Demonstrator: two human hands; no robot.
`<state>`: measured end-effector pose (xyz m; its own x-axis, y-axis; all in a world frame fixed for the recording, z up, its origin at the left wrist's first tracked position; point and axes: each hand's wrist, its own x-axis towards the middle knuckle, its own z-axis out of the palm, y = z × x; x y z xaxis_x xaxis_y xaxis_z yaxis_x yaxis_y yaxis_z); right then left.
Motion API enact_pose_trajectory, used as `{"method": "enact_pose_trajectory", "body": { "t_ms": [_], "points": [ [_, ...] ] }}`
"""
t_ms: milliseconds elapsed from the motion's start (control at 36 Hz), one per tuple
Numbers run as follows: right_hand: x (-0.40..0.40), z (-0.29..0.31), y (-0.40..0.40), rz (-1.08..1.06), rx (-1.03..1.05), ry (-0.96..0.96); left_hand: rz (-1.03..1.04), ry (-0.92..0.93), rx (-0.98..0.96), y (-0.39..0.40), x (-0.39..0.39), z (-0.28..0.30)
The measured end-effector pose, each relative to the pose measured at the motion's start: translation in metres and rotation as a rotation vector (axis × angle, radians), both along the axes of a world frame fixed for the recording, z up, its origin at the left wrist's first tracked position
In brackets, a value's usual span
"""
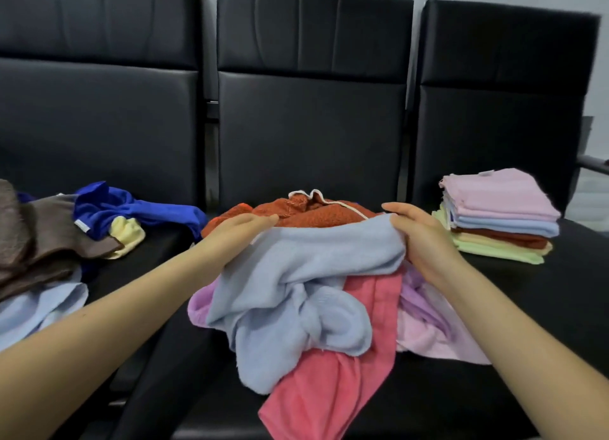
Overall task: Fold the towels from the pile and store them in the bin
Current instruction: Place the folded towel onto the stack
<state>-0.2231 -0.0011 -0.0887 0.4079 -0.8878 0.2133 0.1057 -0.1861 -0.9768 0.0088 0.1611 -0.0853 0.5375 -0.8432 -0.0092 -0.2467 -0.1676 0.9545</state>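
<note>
Towels (296, 275): three heaps, two hands

left hand (244, 233): bare, no ring, no glove | right hand (418, 238): bare, no ring, no glove | forearms: both bare from lower frame edge to wrist, no sleeves showing | wrists: no watch, no band | nails: short, unpainted where visible | rest of body: out of view

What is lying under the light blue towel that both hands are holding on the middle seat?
Under the light blue towel lie a pink towel, a lilac one and a rust-orange one behind. Anything deeper in the pile is covered.
</note>
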Motion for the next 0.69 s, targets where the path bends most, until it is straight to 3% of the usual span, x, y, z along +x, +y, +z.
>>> {"method": "enact_pose_trajectory", "body": {
  "t_ms": [83,278,444,611,694],
  "points": [
    [0.0,0.009,0.012,0.082,-0.123,-0.019,0.017,-0.161,-0.092,-0.006,-0.012,0.008],
    [0.001,0.02,0.042,0.318,-0.462,0.077,-0.197,-0.178,-0.23,-0.026,-0.047,0.009],
    [-0.003,0.022,0.045,0.369,-0.509,0.044,-0.545,-0.165,-0.262,-0.024,-0.068,0.006],
    [-0.004,0.022,0.044,0.357,-0.484,0.072,-0.517,-0.173,-0.241,-0.02,-0.067,0.004],
    [-0.004,0.022,0.042,0.374,-0.42,0.153,-0.402,-0.082,-0.339,-0.02,-0.058,0.011]
  ]
}}
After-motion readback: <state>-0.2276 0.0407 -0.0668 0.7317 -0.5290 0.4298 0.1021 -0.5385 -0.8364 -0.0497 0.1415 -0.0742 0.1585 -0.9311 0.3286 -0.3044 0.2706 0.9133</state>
